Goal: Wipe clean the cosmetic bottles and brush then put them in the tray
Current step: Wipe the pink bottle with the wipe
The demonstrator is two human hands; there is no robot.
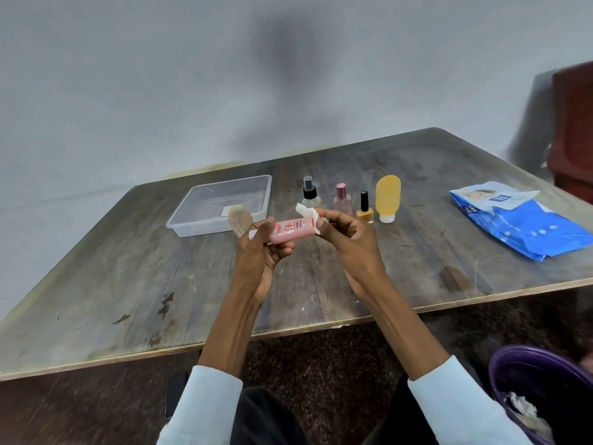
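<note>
The tray (205, 226) near the tabletop's far edge held nothing. The left hand (260, 252) gripped the pink tube (290, 231), the right hand (346, 239) pinched a wipe (308, 213) to it — four bottles (388, 197) (and the brush (240, 221)) waited.

Dim flat light, dark shadow on wall (285, 59), soft blurry edges

Grey wall (160, 75); table (128, 284) (scuffed wood)

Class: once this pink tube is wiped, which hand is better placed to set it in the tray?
Probably the left hand: it already grips the pink tube and is nearer the tray; the right hand holds the wipe.
</note>
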